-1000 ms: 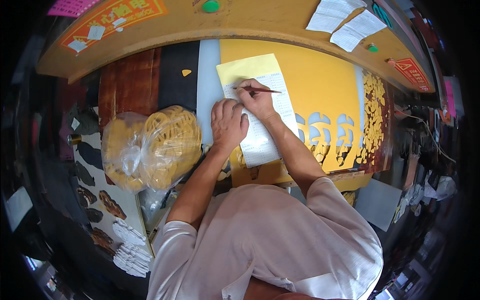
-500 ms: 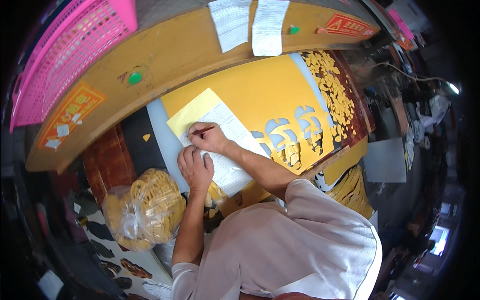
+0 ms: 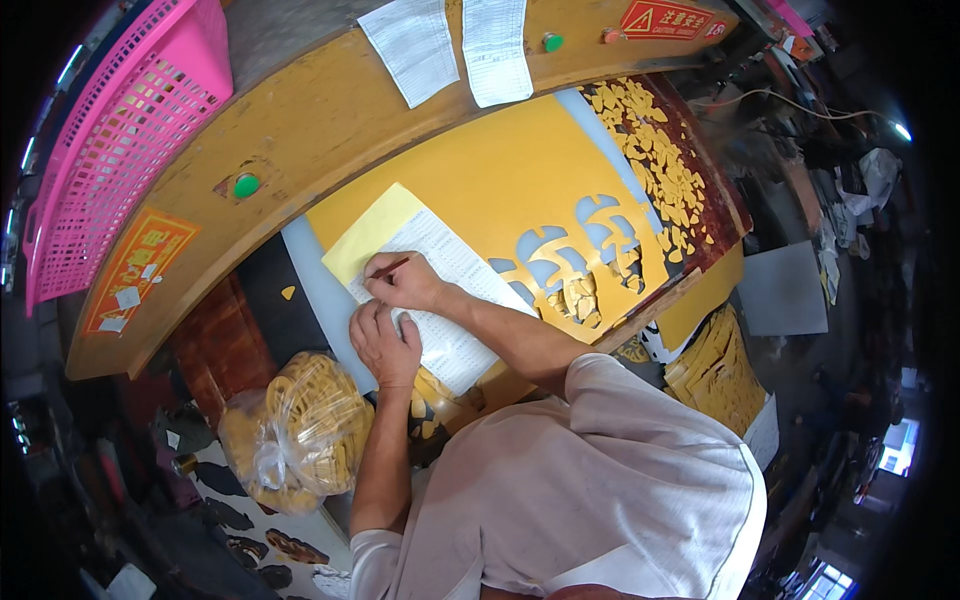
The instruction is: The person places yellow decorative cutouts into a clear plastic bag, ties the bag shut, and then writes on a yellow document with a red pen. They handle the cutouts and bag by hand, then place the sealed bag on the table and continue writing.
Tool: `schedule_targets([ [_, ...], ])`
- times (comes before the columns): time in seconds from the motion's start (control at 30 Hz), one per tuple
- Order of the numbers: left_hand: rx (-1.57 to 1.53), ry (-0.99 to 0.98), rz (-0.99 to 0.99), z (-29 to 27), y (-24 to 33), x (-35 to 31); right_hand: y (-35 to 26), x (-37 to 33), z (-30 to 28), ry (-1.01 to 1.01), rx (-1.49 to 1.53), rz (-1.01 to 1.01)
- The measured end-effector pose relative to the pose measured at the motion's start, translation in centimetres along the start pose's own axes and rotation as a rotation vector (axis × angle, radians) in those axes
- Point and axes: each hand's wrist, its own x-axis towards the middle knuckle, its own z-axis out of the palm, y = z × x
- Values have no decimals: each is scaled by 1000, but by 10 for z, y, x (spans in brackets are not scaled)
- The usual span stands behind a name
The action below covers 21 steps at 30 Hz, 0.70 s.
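My right hand (image 3: pixel 408 283) is closed around a dark red pen (image 3: pixel 392 267), its tip over a printed sheet (image 3: pixel 455 340) with a yellow top part (image 3: pixel 375 235). Just below it, my left hand (image 3: pixel 385 345) lies on the sheet's left edge, fingers resting on the paper and holding nothing. Under the paper spreads a large yellow sheet of material (image 3: pixel 480 155) on a pale blue-white board (image 3: pixel 318 275). Curved shapes are cut out of the yellow sheet near its right end, where loose cut pieces (image 3: pixel 578 300) lie.
A clear plastic bag of yellow cut pieces (image 3: pixel 315 420) stands at the lower left. Yellow scraps (image 3: pixel 655 160) litter the right end. A yellow machine beam (image 3: pixel 290 130) with green buttons crosses the far side, a pink basket (image 3: pixel 130 130) behind it. Stacked yellow sheets (image 3: pixel 720 370) sit at right.
The view has shifted and turned slightly. My right hand still holds the pen on the paper, and my left hand stays on the sheet's edge.
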Motion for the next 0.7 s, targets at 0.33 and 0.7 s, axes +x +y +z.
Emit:
schedule_targets([
  [0.33,-2,11,-5,-1,1,0,-3,1,-2,-26,-12,11],
  [0.7,13,36,31,-1,3,0,0,5,-2,60,74,-138],
])
